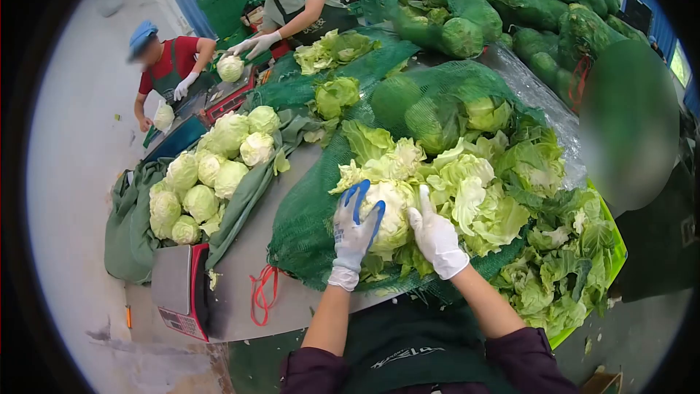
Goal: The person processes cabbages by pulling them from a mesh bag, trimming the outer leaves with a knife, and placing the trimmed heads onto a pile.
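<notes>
A pale trimmed cabbage [388, 213] lies among loose leaves on a green mesh sack in front of me. My left hand [354, 225], in a white glove with blue on the fingers, curves over its left side and grips it. On the other side, my right hand [440, 242], in a white glove, has its fingers stretched out and its thumb close to the head. Peeled outer leaves [474, 201] spread just beyond that hand. More cabbages [434, 125] sit under the mesh farther back.
Trimmed cabbages [211, 174] fill a green cloth-lined holder at left, behind a red-edged scale [179, 288]. A bright green crate [614, 244] heaped with leaves stands at right. Full mesh sacks [525, 4] are piled at the back. Two people [171, 58] handle cabbages across the table.
</notes>
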Demonstrator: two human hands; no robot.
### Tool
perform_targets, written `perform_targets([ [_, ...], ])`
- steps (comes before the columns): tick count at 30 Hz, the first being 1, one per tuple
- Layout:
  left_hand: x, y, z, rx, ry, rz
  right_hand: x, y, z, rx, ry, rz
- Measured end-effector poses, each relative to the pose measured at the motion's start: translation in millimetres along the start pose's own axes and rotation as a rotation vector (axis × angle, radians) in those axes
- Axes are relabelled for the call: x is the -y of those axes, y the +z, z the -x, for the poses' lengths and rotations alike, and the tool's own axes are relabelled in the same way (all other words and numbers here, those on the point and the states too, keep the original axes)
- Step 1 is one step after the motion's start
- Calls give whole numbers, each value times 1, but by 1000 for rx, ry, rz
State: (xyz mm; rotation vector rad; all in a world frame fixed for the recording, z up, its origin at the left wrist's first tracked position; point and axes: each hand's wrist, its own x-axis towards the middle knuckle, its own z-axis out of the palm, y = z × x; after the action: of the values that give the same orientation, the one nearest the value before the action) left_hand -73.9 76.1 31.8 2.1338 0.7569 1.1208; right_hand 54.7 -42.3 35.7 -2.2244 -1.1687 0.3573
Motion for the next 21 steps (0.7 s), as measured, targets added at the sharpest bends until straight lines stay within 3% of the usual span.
perform_targets([
  [4,5,7,4,-49,30,-40,-7,9,-14,-78,-144,159],
  [9,5,17,13,-77,-23,-144,-27,24,-55,-121,-81,90],
  [12,1,14,35,-110,68,-191,-56,34,-95,-158,-80,86],
  [15,27,4,51,-135,-39,43,-52,23,-104,-19,-72,98],
  [17,63,4,55,-155,-79,265,-28,-10,-95,282,196,-80],
  [18,62,3,55,-192,-50,246,-51,18,-98,-25,-16,129],
  [21,42,8,49,-236,-65,266,9,-27,-46,-93,-198,77],
])
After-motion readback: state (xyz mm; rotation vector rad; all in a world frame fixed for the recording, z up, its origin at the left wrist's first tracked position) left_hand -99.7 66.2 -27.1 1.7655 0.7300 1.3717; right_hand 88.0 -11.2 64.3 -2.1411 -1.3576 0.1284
